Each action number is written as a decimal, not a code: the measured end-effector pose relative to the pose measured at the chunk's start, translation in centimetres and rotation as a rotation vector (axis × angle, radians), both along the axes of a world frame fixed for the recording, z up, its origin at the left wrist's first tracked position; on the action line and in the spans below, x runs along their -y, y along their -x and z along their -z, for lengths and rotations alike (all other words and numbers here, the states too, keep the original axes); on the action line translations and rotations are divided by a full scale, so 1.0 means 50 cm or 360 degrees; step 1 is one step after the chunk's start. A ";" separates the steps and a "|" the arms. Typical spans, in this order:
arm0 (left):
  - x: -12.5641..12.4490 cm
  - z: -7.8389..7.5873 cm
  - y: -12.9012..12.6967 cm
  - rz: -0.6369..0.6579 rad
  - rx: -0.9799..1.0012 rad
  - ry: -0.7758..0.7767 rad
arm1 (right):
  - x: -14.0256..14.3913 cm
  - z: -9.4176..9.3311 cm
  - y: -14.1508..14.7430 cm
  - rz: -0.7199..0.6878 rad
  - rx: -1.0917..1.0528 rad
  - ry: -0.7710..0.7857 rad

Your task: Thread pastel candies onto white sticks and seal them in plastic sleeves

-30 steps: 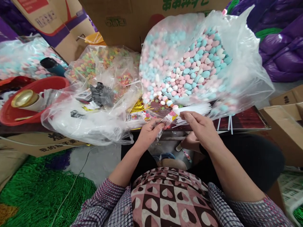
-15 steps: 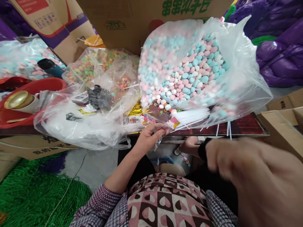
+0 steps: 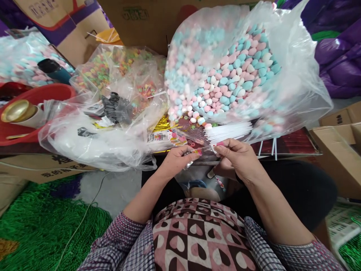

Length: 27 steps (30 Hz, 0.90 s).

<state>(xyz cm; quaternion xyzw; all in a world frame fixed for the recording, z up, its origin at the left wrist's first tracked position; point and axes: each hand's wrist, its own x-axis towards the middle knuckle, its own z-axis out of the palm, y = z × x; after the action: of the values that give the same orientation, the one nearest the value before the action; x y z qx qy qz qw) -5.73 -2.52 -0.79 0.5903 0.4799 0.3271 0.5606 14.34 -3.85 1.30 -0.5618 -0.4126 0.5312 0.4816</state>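
One small clear packet point(image 3: 201, 152) is being pinched between left hand point(image 3: 177, 160) and right hand point(image 3: 239, 158), at the right hand's nine o'clock; one candy bag point(image 3: 287, 86) at twelve.

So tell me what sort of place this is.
Likely a small candy-packing workshop: a huge bag of pastel candies, a pile of white sticks, stacked cardboard boxes, and both hands at a small clear packet.

Both hands, left hand point(image 3: 176, 160) and right hand point(image 3: 235, 156), pinch a small clear printed plastic sleeve point(image 3: 201, 151) at the surface edge point(image 3: 296, 152), right below the big clear bag of pink-and-blue candies point(image 3: 231, 71) and white paper sticks point(image 3: 231, 131).
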 end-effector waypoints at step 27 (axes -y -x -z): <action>0.000 0.010 0.001 0.0009 0.0012 -0.0047 | 0.020 0.014 0.013 0.0049 -0.0027 0.0016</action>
<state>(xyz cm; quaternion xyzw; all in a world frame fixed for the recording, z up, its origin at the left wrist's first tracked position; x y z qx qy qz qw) -5.76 -2.52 -1.28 0.5986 0.4714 0.3347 0.5545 13.69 -4.87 0.58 -0.5662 -0.3971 0.5305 0.4903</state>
